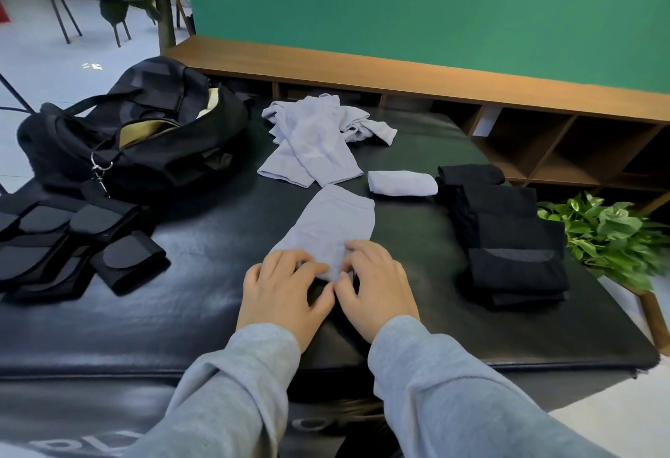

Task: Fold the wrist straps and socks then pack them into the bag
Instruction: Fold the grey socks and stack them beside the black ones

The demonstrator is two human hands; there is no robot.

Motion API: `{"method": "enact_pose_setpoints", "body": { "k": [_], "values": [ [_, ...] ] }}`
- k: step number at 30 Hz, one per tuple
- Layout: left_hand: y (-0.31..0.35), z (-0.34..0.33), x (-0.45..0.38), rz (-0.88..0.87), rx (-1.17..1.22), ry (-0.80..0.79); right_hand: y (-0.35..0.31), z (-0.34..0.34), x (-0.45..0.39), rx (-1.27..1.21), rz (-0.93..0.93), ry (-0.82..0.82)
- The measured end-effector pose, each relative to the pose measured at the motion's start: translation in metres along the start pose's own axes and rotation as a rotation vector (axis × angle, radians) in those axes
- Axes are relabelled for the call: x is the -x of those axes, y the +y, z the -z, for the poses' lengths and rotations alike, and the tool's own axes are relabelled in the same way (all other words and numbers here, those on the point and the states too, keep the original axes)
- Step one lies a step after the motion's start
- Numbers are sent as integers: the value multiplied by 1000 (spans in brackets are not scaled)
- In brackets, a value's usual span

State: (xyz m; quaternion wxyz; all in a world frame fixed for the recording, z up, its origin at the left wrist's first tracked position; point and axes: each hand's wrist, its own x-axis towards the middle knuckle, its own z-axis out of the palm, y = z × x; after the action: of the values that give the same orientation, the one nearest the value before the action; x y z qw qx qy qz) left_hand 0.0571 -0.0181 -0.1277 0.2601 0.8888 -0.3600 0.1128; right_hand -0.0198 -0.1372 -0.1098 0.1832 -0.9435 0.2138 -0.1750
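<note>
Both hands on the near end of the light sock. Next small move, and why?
Probably roll or fold that near end away, toward the far end. Both the left hand and right hand pinch the near edge of the light sock, whose far part lies flat on the black mat; a rolled sock already lies beyond it.

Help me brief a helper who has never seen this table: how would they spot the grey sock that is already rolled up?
Start at the black padded table and find the stack of folded black socks on its right side. Just left of the stack's far end lies the rolled grey sock. It is the only grey one in a tight small bundle; the other grey socks lie loose or flat.
</note>
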Motion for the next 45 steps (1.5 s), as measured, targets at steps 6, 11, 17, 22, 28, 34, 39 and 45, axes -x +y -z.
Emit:
{"method": "enact_pose_setpoints", "body": {
  "k": [6,11,17,22,28,34,39,45],
  "values": [
    [0,2,-1,51,6,-58,-1,0,-3,-30,-79,-70],
    [1,0,-2,123,0,-21,-3,3,-2,10,-41,-39],
    [2,-3,-3,178,-44,-27,-4,5,1,-36,13,-23],
    [0,0,-1,162,-17,-28,0,-1,2,-20,-24,129],
    [-1,3,1,81,26,-66,8,-16,0,30,-286,480],
    [1,7,-2,141,19,-127,14,-7,2,-13,-578,373],
    [3,9,-2,158,38,-103,11,-1,-3,11,-698,281],
    [4,10,-2,152,41,-89,10,5,-4,-57,-738,284]
  ]
}}
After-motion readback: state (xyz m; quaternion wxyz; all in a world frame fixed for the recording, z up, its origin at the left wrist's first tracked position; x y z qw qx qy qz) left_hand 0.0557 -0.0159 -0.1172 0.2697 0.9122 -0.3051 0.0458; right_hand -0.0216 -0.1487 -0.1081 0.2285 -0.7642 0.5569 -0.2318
